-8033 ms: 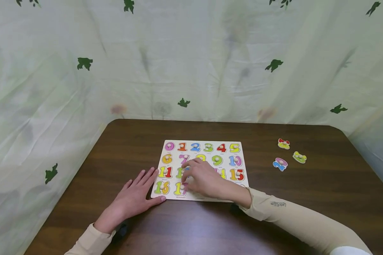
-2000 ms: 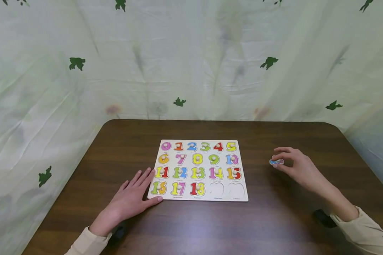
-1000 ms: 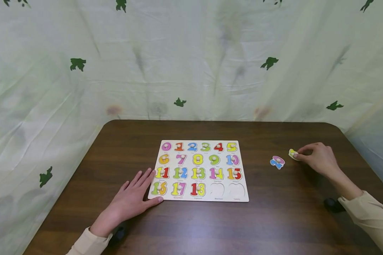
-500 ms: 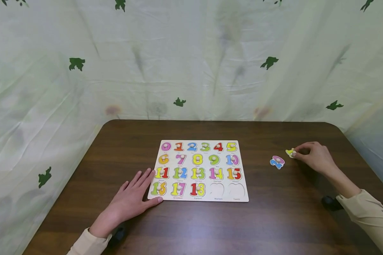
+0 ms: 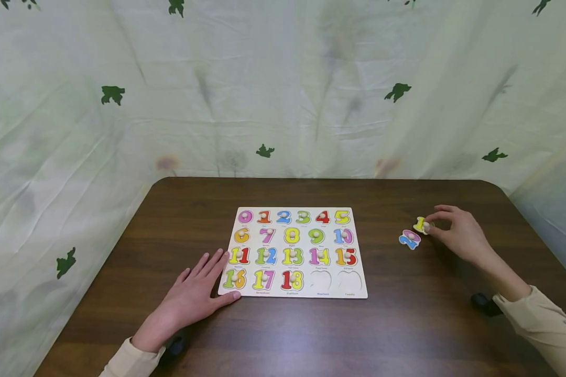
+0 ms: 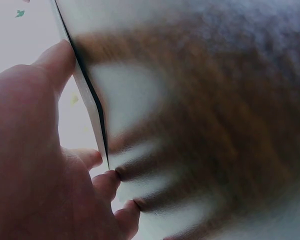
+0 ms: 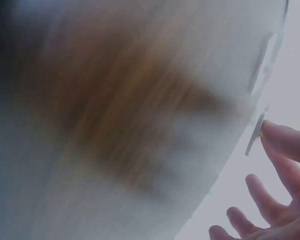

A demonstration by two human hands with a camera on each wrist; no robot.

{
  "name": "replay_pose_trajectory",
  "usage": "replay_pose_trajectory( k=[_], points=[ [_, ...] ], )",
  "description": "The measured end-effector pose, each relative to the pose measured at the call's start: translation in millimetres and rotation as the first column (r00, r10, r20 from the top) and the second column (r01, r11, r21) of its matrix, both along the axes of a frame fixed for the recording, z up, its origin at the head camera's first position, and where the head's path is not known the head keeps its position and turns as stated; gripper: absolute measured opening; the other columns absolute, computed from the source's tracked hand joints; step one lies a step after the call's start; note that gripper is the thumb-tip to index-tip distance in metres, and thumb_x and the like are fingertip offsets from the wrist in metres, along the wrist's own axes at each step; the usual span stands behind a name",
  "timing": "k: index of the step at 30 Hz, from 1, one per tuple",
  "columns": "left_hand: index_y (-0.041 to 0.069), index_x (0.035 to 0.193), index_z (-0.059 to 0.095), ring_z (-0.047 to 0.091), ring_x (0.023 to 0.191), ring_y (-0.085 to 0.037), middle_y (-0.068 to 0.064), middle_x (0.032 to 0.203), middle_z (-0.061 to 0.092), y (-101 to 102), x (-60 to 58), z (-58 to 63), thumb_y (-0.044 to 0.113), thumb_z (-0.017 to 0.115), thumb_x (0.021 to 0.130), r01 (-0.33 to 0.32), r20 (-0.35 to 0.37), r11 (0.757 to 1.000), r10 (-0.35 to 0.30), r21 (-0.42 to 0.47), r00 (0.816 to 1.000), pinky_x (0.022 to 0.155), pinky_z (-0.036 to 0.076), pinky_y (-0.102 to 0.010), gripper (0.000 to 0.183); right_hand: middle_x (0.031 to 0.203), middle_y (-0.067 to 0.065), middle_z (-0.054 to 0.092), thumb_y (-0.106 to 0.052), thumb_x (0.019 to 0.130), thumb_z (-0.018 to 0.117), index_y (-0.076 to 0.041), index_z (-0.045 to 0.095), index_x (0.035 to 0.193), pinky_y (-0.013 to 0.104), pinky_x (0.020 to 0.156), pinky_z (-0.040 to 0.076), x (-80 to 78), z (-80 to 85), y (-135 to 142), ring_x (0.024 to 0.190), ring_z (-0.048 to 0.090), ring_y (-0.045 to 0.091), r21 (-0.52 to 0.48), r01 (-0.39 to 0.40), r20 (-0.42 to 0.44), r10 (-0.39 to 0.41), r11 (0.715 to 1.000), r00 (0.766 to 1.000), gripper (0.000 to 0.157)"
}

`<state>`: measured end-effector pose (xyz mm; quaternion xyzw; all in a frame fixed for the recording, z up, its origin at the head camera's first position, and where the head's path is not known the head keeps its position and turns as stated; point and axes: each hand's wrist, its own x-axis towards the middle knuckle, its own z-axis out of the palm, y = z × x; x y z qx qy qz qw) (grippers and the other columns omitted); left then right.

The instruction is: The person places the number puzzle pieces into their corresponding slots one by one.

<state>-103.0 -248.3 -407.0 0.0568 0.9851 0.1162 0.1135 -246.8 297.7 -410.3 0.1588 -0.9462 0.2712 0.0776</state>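
My right hand pinches the yellow number piece by its knob between thumb and forefinger. A yellow 1 shows on it; the rest lies behind the fingertips. In the right wrist view the piece appears edge-on at the thumb, other fingers spread. Close to its lower left lies the blue and pink 20 piece, turned askew on the table. The left hand lies with straight fingers at the left edge of the white number puzzle board. Two heart-like outlines, labelled Nineteen and Twenty, lie bare at the board's bottom right.
Knobbed number pieces from 0 to 18 sit in the board's rows. The dark wooden table extends around it, with a pale leaf-patterned curtain behind. Brown wood lies between the board and the loose pieces.
The red and yellow 18 piece went from the table into the board. My right hand went from the 20 piece to the yellow one, which has turned and shifted left. Left hand stayed.
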Motion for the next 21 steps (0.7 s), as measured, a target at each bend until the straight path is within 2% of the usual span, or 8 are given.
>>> replay_pose_trajectory(
  k=[6, 10, 15, 21],
  points=[
    [0.014, 0.158, 0.024, 0.017, 0.146, -0.041, -0.012, 0.161, 0.022, 0, 0.7, 0.3, 0.077, 0.052, 0.083, 0.001, -0.007, 1.0, -0.001, 0.003, 1.0, 0.106, 0.019, -0.071, 0.102, 0.135, 0.031, 0.05, -0.021, 0.091, 0.072, -0.002, 0.073, 0.103, 0.072, 0.092, 0.031, 11.9, 2.4, -20, 0.123, 0.04, 0.057, -0.005, -0.046, 0.028, 0.046, 0.999, 0.999, 0.022],
    [0.014, 0.158, 0.024, 0.017, 0.146, -0.041, -0.012, 0.161, 0.022, 0, 0.5, 0.2, 0.078, 0.052, 0.082, 0.001, -0.005, 1.0, -0.001, 0.001, 1.0, 0.106, 0.019, -0.071, 0.102, 0.136, 0.024, 0.051, -0.019, 0.09, 0.074, -0.007, 0.074, 0.101, 0.072, 0.094, 0.028, 20.2, 2.6, -34, 0.125, 0.035, 0.056, -0.033, -0.092, 0.015, 0.092, 0.995, 0.996, 0.016],
    [0.014, 0.158, 0.024, 0.017, 0.146, -0.041, -0.012, 0.161, 0.022, 0, -0.2, 0.5, 0.078, 0.051, 0.082, -0.001, -0.004, 1.0, 0.001, -0.001, 1.0, 0.106, 0.019, -0.071, 0.103, 0.135, 0.016, 0.052, -0.014, 0.086, 0.077, -0.016, 0.076, 0.097, 0.066, 0.094, 0.03, 29.2, 3.5, -54, 0.127, 0.035, 0.048, -0.076, -0.164, -0.002, 0.164, 0.984, 0.986, 0.011],
    [0.013, 0.158, 0.024, 0.017, 0.146, -0.041, -0.013, 0.161, 0.022, 0, -0.2, 0.1, 0.079, 0.05, 0.082, 0.002, -0.007, 1.0, -0.002, -0.004, 1.0, 0.106, 0.019, -0.071, 0.103, 0.132, 0.011, 0.054, -0.013, 0.083, 0.08, -0.022, 0.076, 0.095, 0.058, 0.095, 0.035, 39.4, 3.5, -82, 0.126, 0.039, 0.039, -0.08, -0.263, -0.001, 0.264, 0.961, 0.965, 0.015]
  ],
)
